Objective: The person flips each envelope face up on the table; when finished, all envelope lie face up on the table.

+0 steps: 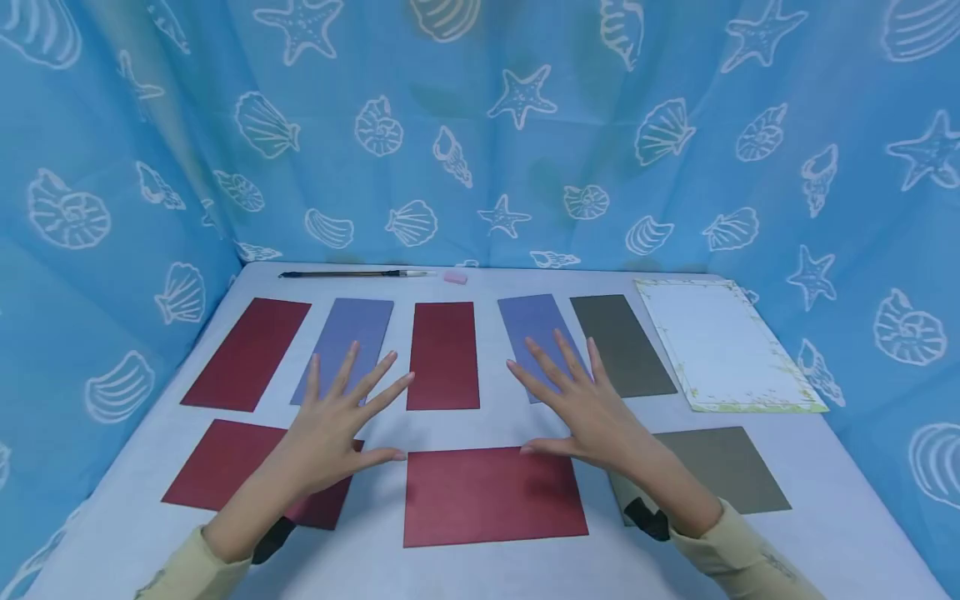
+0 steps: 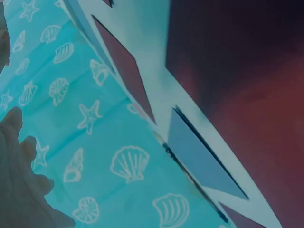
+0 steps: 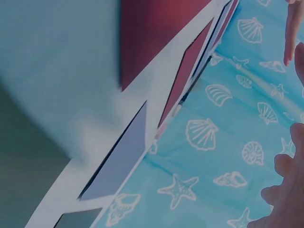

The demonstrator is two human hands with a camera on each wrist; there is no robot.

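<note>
My left hand point(image 1: 330, 433) is spread with straight fingers over the front left red card point(image 1: 213, 467), its fingertips overlapping the left purple card point(image 1: 360, 321). My right hand point(image 1: 596, 421) is likewise spread, between the front middle red card point(image 1: 487, 508) and the front olive-grey card point(image 1: 731, 467). Its fingertips cross the right purple card point(image 1: 528, 317). Neither hand holds anything; both appear raised above the table. In the wrist views, the fingers of the left hand point(image 2: 21, 180) and right hand point(image 3: 289, 190) show at the frame edges.
A back row also has a red card point(image 1: 251, 350) at left, another red card point(image 1: 442, 358) in the middle and an olive-grey card point(image 1: 622, 346). Behind lie a brush point(image 1: 345, 273) and a pink eraser point(image 1: 455, 277). A bordered white sheet point(image 1: 735, 342) lies right. Blue curtain point(image 1: 480, 167) encloses the white table.
</note>
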